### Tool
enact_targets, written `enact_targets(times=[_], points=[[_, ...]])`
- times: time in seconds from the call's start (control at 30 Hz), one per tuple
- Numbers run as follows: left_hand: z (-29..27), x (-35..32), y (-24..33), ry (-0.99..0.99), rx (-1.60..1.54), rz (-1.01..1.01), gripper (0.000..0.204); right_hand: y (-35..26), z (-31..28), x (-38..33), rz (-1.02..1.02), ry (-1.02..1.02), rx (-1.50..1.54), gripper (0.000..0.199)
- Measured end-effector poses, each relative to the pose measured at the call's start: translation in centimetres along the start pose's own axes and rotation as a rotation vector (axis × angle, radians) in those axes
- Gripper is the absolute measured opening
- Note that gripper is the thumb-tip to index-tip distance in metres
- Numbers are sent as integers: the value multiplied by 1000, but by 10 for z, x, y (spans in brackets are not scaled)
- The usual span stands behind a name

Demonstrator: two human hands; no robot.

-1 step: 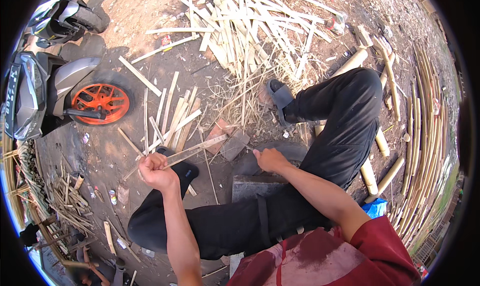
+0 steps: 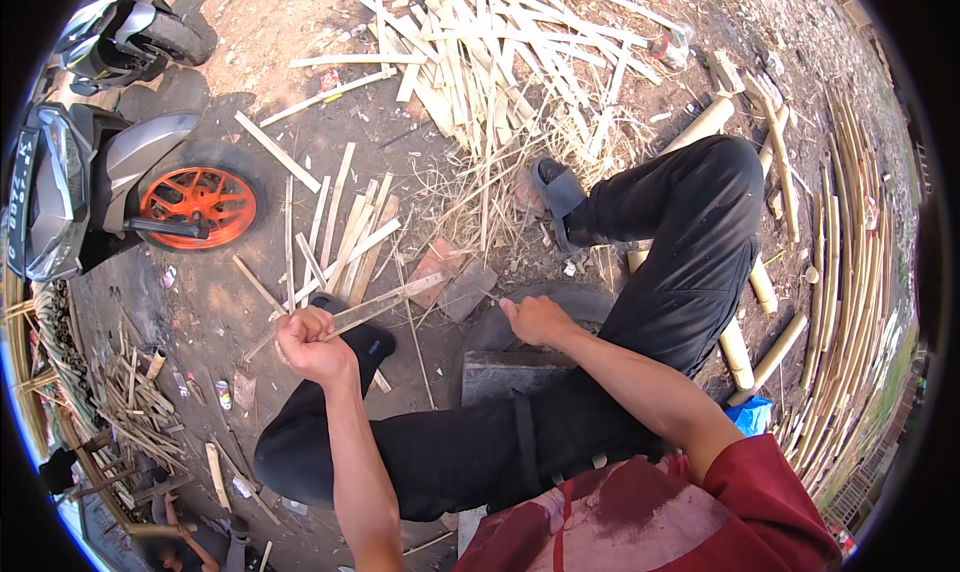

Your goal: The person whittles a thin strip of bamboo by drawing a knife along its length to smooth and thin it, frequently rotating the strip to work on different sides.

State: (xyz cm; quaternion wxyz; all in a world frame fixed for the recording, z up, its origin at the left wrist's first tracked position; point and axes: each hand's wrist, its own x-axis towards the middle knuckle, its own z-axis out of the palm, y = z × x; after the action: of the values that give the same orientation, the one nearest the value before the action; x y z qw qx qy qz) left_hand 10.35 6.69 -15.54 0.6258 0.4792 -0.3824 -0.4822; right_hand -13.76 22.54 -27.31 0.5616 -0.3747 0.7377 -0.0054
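My left hand (image 2: 310,344) is closed around a flat bamboo strip (image 2: 390,300), which points away to the right, above my bent left leg. My right hand (image 2: 540,322) is closed too, a short way to the right of the strip's far end. From its fingers pokes the narrow tip of a thin knife-like tool (image 2: 492,297); the rest is hidden in the grip. Beyond the strip's end, reddish brick pieces (image 2: 436,268) lie on the ground. A grey block (image 2: 510,372) and a dark tyre (image 2: 590,304) sit below and beside my right hand.
A pile of split bamboo strips (image 2: 490,62) with shavings (image 2: 480,197) lies ahead. More loose strips (image 2: 345,232) are left of centre. A motorbike with an orange wheel (image 2: 198,207) stands at left. Bamboo poles (image 2: 850,252) line the right, beside cut bamboo lengths (image 2: 765,357).
My right hand has shifted very slightly left. The view has moved a little; both grips look the same.
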Motion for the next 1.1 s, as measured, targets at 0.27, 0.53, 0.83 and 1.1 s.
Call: enact_targets(times=[0.27, 0.53, 0.83, 1.1], points=[[-15, -7, -4, -35, -7, 23, 31, 9, -2, -8, -3, 17, -65, 73], [-23, -14, -2, -38, -46, 9, 30, 2, 8, 2, -7, -27, 4, 75], [-29, -8, 7, -27, -62, -41, 35, -33, 7, -11, -128, 53, 38, 79], [-36, 8, 20, -32, -151, 80, 40, -28, 20, 60, -216, 251, 232, 72]])
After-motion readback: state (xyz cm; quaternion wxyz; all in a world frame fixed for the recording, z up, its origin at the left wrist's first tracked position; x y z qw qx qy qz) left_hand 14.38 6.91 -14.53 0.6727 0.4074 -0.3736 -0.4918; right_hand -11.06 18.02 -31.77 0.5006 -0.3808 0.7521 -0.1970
